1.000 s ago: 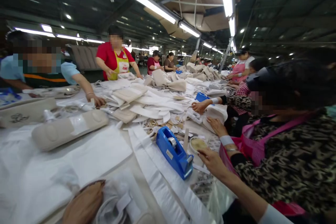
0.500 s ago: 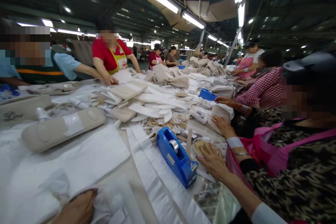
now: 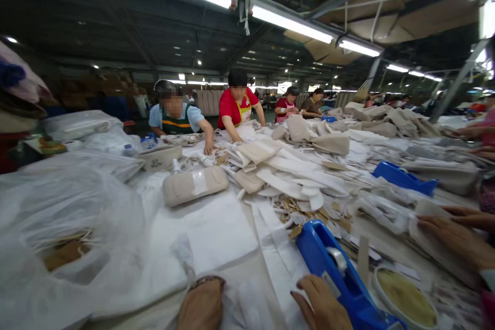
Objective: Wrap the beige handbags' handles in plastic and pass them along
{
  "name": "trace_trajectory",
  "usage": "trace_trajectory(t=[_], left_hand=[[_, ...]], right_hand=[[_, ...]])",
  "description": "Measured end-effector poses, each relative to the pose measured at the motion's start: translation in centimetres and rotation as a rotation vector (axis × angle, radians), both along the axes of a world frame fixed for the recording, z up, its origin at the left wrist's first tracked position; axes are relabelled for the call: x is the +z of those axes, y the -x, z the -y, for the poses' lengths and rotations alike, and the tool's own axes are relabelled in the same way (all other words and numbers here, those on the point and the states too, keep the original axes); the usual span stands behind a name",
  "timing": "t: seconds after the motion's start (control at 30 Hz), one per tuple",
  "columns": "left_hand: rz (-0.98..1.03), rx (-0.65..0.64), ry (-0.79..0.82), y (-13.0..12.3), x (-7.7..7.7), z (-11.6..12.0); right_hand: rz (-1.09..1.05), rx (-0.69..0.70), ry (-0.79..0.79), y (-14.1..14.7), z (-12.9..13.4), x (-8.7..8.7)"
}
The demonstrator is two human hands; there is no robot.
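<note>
At the bottom edge, my left hand (image 3: pixel 201 304) has its fingers curled down into thin clear plastic (image 3: pixel 249 304). My right hand (image 3: pixel 323 307) is to its right, fingers apart and holding nothing, beside a blue tape dispenser (image 3: pixel 328 263) and over long white strips (image 3: pixel 276 247). A flat white sheet (image 3: pixel 216 232) lies beyond my left hand. On its far edge rests a beige padded piece (image 3: pixel 196 185) with a clear band round it. A round tub with yellowish contents (image 3: pixel 406 294) stands right of the dispenser.
Beige and white pieces (image 3: pixel 286 160) are heaped mid-table, with brown tags (image 3: pixel 309 211) near them. Large clear bags (image 3: pixel 93 206) lie at left. A second blue dispenser (image 3: pixel 404 178) stands at right, near a co-worker's hands (image 3: pixel 456 234). Across the table several people (image 3: pixel 240 105) lean in.
The view has swung left, so the table's things sit further right. My right hand has left the round tub and is now nearer my left hand, beside the blue dispenser.
</note>
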State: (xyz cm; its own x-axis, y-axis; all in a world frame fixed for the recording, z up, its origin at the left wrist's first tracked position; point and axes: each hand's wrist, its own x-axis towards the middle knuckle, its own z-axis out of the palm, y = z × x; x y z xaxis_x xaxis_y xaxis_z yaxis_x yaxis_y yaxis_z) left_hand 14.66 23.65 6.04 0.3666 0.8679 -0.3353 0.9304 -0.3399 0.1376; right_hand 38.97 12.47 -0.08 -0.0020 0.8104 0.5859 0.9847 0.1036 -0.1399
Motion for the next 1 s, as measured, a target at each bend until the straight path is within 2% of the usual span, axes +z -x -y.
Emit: trace_trajectory(t=[0.07,0.13,0.23,0.3,0.4,0.53,0.63,0.77,0.87,1.0], left_hand=[[0.008,-0.001,0.010,0.0,0.2,0.0],[0.016,-0.012,0.010,0.0,0.2,0.2],[0.030,-0.027,-0.002,0.1,0.1,0.3],[0.034,-0.035,-0.001,0.2,0.0,0.2],[0.035,-0.038,-0.006,0.2,-0.1,0.1],[0.031,-0.053,-0.016,0.3,-0.4,0.1],[0.034,-0.057,-0.035,0.4,-0.6,0.1],[0.027,-0.037,-0.023,0.3,-0.6,0.0],[0.033,-0.032,-0.008,0.2,-0.4,0.1],[0.039,-0.030,-0.006,0.3,-0.2,0.1]], right_hand=[[0.033,-0.073,-0.015,1.1,-2.8,-1.1],[0.043,-0.176,0.059,1.8,-4.7,-1.3],[0.022,-0.286,0.209,2.7,-6.0,-1.2],[0.027,-0.307,0.230,3.4,-6.3,-1.2],[0.054,-0.259,0.226,3.9,-6.3,-1.7],[0.129,-0.227,0.251,2.9,-6.1,-1.7],[0.152,-0.213,0.248,1.9,-6.1,-1.0],[0.049,-0.132,0.229,1.6,-6.4,-0.2],[-0.007,-0.139,0.219,1.8,-6.7,0.6],[-0.148,-0.120,0.215,2.5,-6.3,2.8]])
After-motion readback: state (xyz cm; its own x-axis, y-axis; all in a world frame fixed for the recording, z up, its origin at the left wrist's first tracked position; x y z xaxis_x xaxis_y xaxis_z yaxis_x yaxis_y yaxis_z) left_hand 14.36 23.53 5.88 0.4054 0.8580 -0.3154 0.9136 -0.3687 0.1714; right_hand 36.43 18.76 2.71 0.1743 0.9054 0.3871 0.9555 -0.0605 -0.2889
